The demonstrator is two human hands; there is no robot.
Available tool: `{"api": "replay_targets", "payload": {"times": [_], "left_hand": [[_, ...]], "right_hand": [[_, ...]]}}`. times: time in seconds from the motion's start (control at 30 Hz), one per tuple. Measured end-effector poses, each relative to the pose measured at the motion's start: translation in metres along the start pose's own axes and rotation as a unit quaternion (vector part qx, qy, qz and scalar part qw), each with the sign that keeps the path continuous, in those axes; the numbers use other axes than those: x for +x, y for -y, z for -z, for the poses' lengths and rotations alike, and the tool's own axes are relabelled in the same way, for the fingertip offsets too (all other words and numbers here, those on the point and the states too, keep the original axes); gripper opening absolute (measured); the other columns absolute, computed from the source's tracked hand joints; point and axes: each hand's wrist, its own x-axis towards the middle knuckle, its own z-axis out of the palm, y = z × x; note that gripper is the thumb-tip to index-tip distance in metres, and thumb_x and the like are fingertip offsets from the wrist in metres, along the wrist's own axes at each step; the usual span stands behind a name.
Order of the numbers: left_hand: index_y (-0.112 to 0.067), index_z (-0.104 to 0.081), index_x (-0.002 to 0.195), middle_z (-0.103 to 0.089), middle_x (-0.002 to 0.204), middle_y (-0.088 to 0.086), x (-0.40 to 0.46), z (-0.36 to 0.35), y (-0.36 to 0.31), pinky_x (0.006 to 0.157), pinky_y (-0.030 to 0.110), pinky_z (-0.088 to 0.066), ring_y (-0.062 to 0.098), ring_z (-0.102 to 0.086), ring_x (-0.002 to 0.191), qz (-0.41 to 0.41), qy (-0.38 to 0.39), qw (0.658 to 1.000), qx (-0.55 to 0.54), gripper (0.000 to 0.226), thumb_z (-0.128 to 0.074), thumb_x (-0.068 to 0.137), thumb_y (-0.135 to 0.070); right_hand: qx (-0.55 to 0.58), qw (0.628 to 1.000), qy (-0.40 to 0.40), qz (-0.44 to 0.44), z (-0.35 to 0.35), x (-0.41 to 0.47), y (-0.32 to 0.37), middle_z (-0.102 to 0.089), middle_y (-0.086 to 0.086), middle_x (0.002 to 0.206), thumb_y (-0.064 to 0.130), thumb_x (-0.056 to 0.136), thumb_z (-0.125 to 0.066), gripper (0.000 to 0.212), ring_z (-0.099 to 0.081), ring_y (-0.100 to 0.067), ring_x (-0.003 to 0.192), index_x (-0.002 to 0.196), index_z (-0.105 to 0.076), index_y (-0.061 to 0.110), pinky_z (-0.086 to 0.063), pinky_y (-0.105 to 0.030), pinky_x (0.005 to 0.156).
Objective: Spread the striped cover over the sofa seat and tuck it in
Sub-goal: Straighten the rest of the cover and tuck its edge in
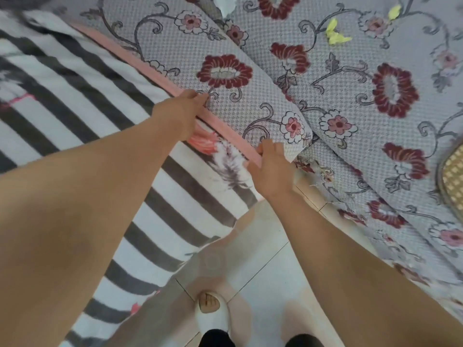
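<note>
Both grips pinching striped cover [75, 101] pink hem, L hand [184, 110], R hand [271, 169], floral cushion [250, 71] beside

Pale tiled floor [263, 266], floral upholstery [350, 96]

Both hands, left hand [184, 110] and right hand [271, 169], apparently pinch the striped cover [75, 101] along its pink edge.

Tiled floor [270, 271], white slipper [213, 311], yellow scraps [334, 33]
</note>
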Motion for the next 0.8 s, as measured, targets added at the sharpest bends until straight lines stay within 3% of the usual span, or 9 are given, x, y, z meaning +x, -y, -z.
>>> {"api": "replay_targets", "payload": {"times": [0.13,0.23,0.3,0.4,0.5,0.6,0.7,0.8], "left_hand": [[-0.012,-0.046,0.122,-0.046,0.119,0.017,0.011,0.004,0.002,0.081,0.052,-0.047,0.043,-0.054,0.106,0.041,-0.034,0.997,0.052,0.037,-0.056,0.087,-0.005],[-0.007,-0.051,0.107,-0.053,0.109,0.017,0.017,0.013,-0.015,0.078,0.048,-0.046,0.038,-0.056,0.097,-0.006,-0.097,0.995,-0.020,0.021,-0.056,0.086,-0.004],[-0.006,-0.052,0.104,-0.052,0.111,0.017,0.022,0.024,-0.042,0.075,0.043,-0.043,0.037,-0.056,0.096,-0.074,-0.130,0.986,-0.069,0.023,-0.057,0.082,0.002],[-0.005,-0.053,0.111,-0.046,0.127,0.016,0.030,0.020,-0.066,0.085,0.043,-0.043,0.036,-0.054,0.107,-0.099,-0.098,0.987,-0.081,0.030,-0.054,0.083,0.004],[-0.010,-0.041,0.135,-0.031,0.149,0.010,0.038,0.011,-0.056,0.098,0.040,-0.042,0.032,-0.046,0.126,-0.109,-0.038,0.986,-0.120,0.057,-0.053,0.082,0.007],[-0.017,-0.025,0.147,-0.022,0.156,0.006,0.040,0.019,-0.036,0.108,0.033,-0.033,0.027,-0.033,0.139,-0.137,-0.019,0.970,-0.197,0.074,-0.051,0.082,0.007],[-0.022,-0.027,0.147,-0.028,0.155,0.001,0.024,0.028,-0.009,0.113,0.031,-0.031,0.019,-0.030,0.141,-0.154,-0.003,0.959,-0.237,0.071,-0.051,0.084,0.004],[-0.015,-0.041,0.139,-0.043,0.144,0.007,-0.002,0.029,0.015,0.107,0.034,-0.038,0.025,-0.045,0.129,-0.129,-0.012,0.960,-0.247,0.054,-0.051,0.087,-0.001]], "right_hand": [[-0.013,0.996,0.025,0.081,0.002,0.009,-0.004,-0.049,-0.009,0.102,0.013,0.092,-0.051,0.003,-0.048,-0.026,0.075,0.095,-0.049,0.012,-0.037,-0.033,0.062],[-0.037,0.999,-0.004,0.026,0.020,0.016,-0.023,-0.054,-0.008,0.090,0.003,0.090,-0.048,0.011,-0.052,-0.026,0.075,0.087,-0.044,0.013,-0.041,-0.034,0.061],[-0.040,0.998,-0.019,-0.041,0.033,0.019,-0.039,-0.057,-0.012,0.091,-0.003,0.088,-0.047,0.010,-0.056,-0.028,0.078,0.092,-0.050,0.005,-0.040,-0.033,0.058],[-0.025,0.993,-0.016,-0.110,0.040,0.017,-0.039,-0.054,-0.020,0.112,-0.008,0.084,-0.051,0.030,-0.058,-0.034,0.086,0.113,-0.049,0.001,-0.040,-0.034,0.060],[-0.023,0.999,-0.026,-0.005,0.028,0.017,-0.013,-0.039,-0.013,0.126,-0.009,0.079,-0.058,0.059,-0.053,-0.025,0.081,0.130,-0.039,0.014,-0.042,-0.031,0.058],[-0.114,0.990,0.025,0.079,0.011,0.016,0.001,-0.037,-0.013,0.128,-0.004,0.081,-0.058,0.061,-0.046,-0.031,0.104,0.134,-0.039,0.019,-0.042,-0.033,0.069],[-0.161,0.982,0.072,0.064,0.010,0.019,0.009,-0.033,-0.016,0.130,-0.006,0.079,-0.059,0.070,-0.042,-0.032,0.110,0.139,-0.032,0.019,-0.048,-0.035,0.079],[-0.207,0.969,0.131,0.037,0.020,0.025,0.017,-0.032,-0.015,0.128,-0.002,0.083,-0.055,0.065,-0.046,-0.031,0.108,0.140,-0.031,0.017,-0.048,-0.035,0.081]]}}
